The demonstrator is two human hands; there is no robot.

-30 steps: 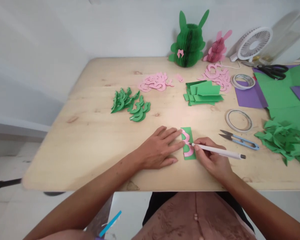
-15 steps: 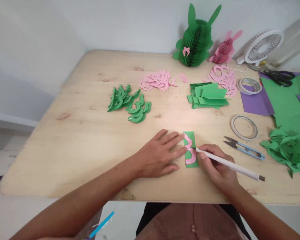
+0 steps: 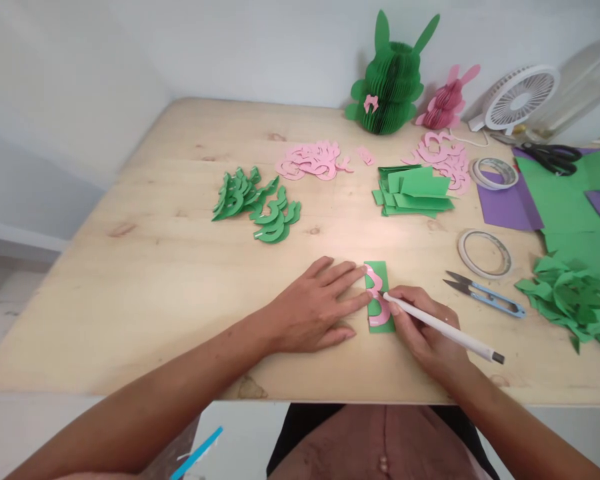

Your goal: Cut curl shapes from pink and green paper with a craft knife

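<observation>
From the head camera, a person's left hand [image 3: 313, 310] lies flat, fingers spread, tips touching a pink scalloped paper cutout [image 3: 379, 321] on a green rectangular paper piece [image 3: 383, 272] at the near side of a pale wooden table [image 3: 155, 300]. The right hand [image 3: 427, 340] grips a slim white pen [image 3: 443, 327], its tip at the cutout's edge. Blue-handled snips [image 3: 495, 303] lie right; a green honeycomb-paper rabbit [image 3: 393, 87] stands far.

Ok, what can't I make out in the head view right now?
All in the head view:
White pen: tip too small to tell whether it touches the green strip.
Pink cut-out: left edge partly covered by the left hand.
Right hand: lower fingers mostly hidden beneath the hand.
Green scraps: cut off by the right edge.
</observation>
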